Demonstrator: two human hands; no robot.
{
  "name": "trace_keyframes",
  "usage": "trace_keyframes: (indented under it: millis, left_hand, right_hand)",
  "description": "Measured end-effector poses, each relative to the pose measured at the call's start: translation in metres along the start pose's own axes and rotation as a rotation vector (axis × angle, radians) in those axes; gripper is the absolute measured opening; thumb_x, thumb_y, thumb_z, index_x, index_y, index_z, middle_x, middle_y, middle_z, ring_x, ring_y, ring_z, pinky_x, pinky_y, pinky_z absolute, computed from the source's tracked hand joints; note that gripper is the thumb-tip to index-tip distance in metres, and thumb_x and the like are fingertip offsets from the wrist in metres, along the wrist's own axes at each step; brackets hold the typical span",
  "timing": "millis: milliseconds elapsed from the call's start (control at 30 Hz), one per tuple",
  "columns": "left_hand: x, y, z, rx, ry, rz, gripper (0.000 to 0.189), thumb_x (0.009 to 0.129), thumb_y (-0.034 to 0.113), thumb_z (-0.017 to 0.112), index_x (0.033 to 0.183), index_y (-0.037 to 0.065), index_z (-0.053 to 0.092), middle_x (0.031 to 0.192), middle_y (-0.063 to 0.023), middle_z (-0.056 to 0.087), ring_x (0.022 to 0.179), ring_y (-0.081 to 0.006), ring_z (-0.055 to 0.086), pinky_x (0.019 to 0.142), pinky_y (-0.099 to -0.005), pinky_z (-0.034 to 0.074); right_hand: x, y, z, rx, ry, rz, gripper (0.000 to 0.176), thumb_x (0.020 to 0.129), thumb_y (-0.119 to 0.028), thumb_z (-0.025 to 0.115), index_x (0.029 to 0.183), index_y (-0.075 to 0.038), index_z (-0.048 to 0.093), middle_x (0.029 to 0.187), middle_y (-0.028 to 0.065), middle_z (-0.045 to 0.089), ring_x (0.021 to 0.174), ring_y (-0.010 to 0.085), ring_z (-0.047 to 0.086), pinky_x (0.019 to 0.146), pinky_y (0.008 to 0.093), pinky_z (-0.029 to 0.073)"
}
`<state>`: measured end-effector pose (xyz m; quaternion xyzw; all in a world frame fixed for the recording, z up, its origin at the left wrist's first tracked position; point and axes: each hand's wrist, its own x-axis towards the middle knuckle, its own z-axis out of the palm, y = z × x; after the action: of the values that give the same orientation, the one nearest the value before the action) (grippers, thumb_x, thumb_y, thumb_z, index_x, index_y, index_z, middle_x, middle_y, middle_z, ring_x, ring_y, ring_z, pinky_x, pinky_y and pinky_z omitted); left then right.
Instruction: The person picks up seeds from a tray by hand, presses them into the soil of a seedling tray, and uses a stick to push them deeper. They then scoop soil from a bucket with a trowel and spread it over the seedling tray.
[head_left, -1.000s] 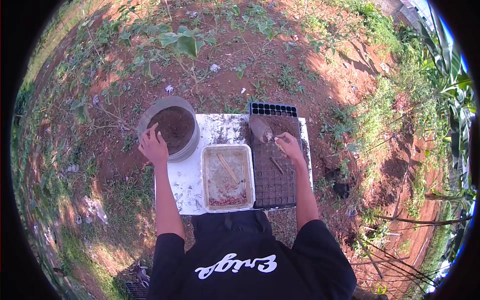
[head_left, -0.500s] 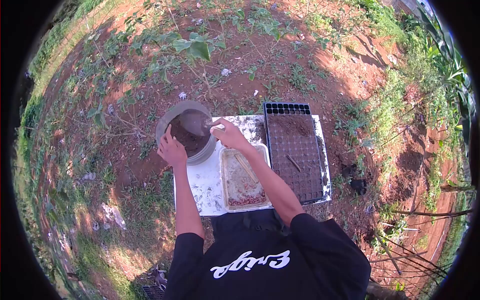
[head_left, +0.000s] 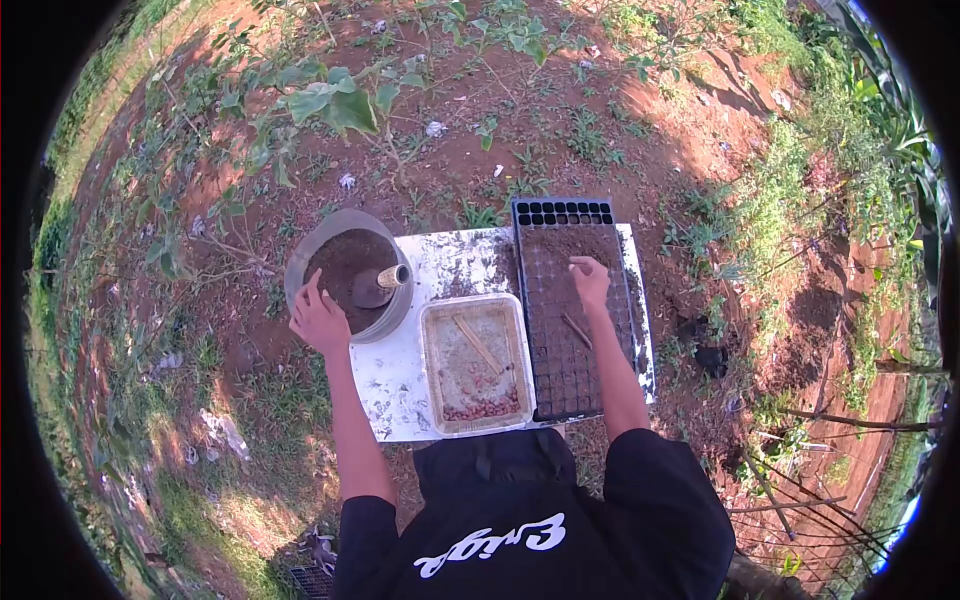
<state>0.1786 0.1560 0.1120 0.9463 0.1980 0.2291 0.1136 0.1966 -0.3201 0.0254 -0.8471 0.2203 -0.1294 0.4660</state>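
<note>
A grey bucket (head_left: pixel 297 262) of dark soil (head_left: pixel 345 262) stands at the table's left edge. My left hand (head_left: pixel 322 320) rests at its near left rim, fingers apart and reaching over the soil. A trowel (head_left: pixel 393 277) with a light handle lies in the bucket, its blade partly in the soil and its handle over the right rim. My right hand (head_left: pixel 592 284) is over the black seedling tray (head_left: pixel 563 210), fingers bent loosely with nothing seen in them. Soil covers most of the tray's cells; the far rows show bare cells. A small dark stick (head_left: pixel 577 330) lies on it.
Between bucket and seedling tray, a cream plastic tray (head_left: pixel 428 370) holds a flat wooden stick (head_left: pixel 478 345) and reddish seeds (head_left: pixel 485 408) along its near side. The white table (head_left: pixel 385 395) is smeared with soil. Leafy plants (head_left: pixel 345 105) grow beyond it.
My right hand has let go of the trowel, leaving it in the bucket, and has moved right to above the seedling tray. My left hand remains at the bucket. The view has shifted slightly.
</note>
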Motion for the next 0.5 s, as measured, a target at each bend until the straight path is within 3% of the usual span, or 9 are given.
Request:
trace_keyframes:
  millis: [100,300,500]
  left_hand:
    - [-0.001,0.002,-0.003,0.022,-0.022,0.005,0.043,0.095,0.016,0.058,0.135,0.032,0.056,0.121,-0.0006,0.057,0.116,-0.0198,0.055,0.102,-0.0428,0.035]
    - [0.000,-0.001,-0.002,0.046,-0.021,0.029,0.042,0.094,0.017,0.059,0.134,0.031,0.058,0.121,-0.0006,0.058,0.115,-0.0199,0.056,0.100,-0.0426,0.035]
    - [0.000,0.000,-0.005,0.054,-0.083,-0.018,0.045,0.094,0.017,0.060,0.136,0.032,0.056,0.125,-0.0009,0.057,0.120,-0.0207,0.054,0.103,-0.0437,0.034]
  right_hand:
    - [0.028,0.016,-0.012,-0.090,0.085,-0.129,0.018,0.081,-0.006,0.072,0.098,-0.007,0.076,0.085,0.0138,0.074,0.073,0.0243,0.070,0.071,0.0353,0.054]
    - [0.047,0.017,-0.005,-0.285,0.034,-0.289,0.018,0.079,-0.012,0.076,0.097,-0.008,0.076,0.085,0.0141,0.071,0.079,0.0304,0.066,0.077,0.0411,0.052]
    - [0.044,0.012,0.003,-0.404,0.061,-0.294,0.012,0.079,-0.014,0.077,0.090,-0.009,0.074,0.085,0.0125,0.069,0.088,0.0339,0.061,0.081,0.0448,0.048]
